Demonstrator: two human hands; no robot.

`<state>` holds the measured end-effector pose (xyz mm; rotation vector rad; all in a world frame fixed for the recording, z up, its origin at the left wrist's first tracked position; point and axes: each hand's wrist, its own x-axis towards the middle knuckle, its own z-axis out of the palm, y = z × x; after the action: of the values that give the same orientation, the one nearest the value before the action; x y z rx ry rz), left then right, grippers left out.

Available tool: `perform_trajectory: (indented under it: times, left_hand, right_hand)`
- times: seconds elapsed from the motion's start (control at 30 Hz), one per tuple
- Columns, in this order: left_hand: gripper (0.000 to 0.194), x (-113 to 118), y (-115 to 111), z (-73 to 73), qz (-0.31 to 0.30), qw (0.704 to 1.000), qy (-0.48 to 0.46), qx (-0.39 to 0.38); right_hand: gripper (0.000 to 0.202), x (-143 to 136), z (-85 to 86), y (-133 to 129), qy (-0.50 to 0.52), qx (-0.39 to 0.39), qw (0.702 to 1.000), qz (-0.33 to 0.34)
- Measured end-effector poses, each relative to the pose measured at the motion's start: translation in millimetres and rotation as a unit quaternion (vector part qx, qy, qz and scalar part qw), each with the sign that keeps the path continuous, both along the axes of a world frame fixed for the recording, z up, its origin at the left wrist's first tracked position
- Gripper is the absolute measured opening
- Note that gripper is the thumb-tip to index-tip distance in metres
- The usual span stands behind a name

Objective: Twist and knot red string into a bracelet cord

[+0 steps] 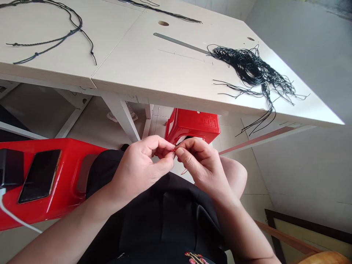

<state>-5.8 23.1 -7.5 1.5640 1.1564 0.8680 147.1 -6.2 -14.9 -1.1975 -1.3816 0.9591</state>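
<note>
Over my lap, my left hand (150, 159) and my right hand (202, 159) meet, thumb and forefinger of each pinched together. Between the fingertips shows a small bit of red cord (174, 149). A thin red end of it (184, 171) hangs below the right fingers. The rest of the cord is hidden by the fingers. On the table beyond lies a tangled bundle of black cords (249, 68), several ends drooping over the front edge. A steel ruler (181, 44) reaches under that bundle.
The pale table (143, 73) has its edge just ahead of my hands. Knotted black cords (70, 33) lie at its left, more cords (170, 14) at the back. A red stool (198, 124) stands underneath. Left of me, another red stool (71, 157) carries a phone (40, 176) and a black box (11, 168).
</note>
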Motion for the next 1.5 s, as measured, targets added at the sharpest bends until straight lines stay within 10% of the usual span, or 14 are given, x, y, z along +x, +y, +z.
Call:
perform_trajectory:
  times: [0.4, 0.87, 1.5]
  left_hand:
    - [0.004, -1, 1, -2.7, -0.043, 0.997, 0.002, -0.06]
    - [0.009, 3, 5, -0.2, -0.037, 0.914, -0.233, -0.331]
    - [0.011, 7, 1, -12.1, -0.053, 0.981, -0.106, -0.152]
  right_hand:
    - [0.014, -1, -5.1, 2, -0.168, 0.216, 0.961, -0.03]
    - [0.012, 7, -16.0, 11, -0.039, 0.078, 0.994, -0.06]
    - [0.012, 12, -10.8, 0, -0.131, 0.145, 0.98, -0.037]
